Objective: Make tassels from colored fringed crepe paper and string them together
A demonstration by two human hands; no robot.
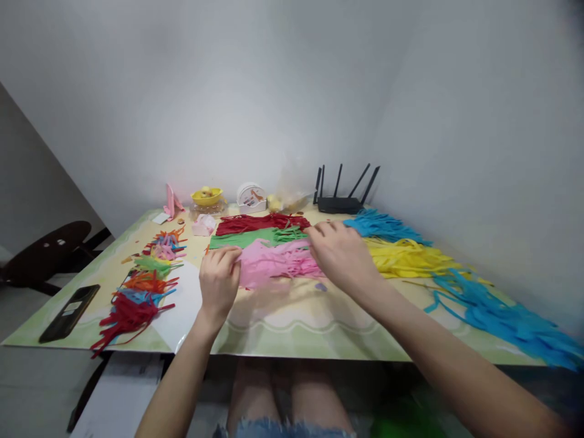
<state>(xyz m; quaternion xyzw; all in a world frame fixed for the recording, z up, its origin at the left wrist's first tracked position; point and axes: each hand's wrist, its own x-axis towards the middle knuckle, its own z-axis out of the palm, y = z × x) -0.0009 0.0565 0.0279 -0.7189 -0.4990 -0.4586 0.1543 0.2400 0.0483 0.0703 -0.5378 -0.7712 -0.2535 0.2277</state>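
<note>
A pink fringed tissue-paper sheet [269, 261] is spread between my hands, lifted a little off the table. My left hand [220, 277] pinches its left end. My right hand [335, 252] has its fingers closed at the upper right part of the sheet, and the fingertips' exact hold is partly hidden. Just behind lie a green fringed sheet [249, 238] and a dark red fringed sheet [260, 224]. Right of my right hand are yellow strips [410, 258] and a blue fringed bundle [387, 227].
More blue strips [511, 316] hang over the right front edge. Small multicoloured tassels [152, 280] lie in a row at left, near a phone [70, 311] and a white sheet [180, 301]. A black router [340, 204], a yellow bowl [207, 198] and a white holder [251, 198] stand along the wall.
</note>
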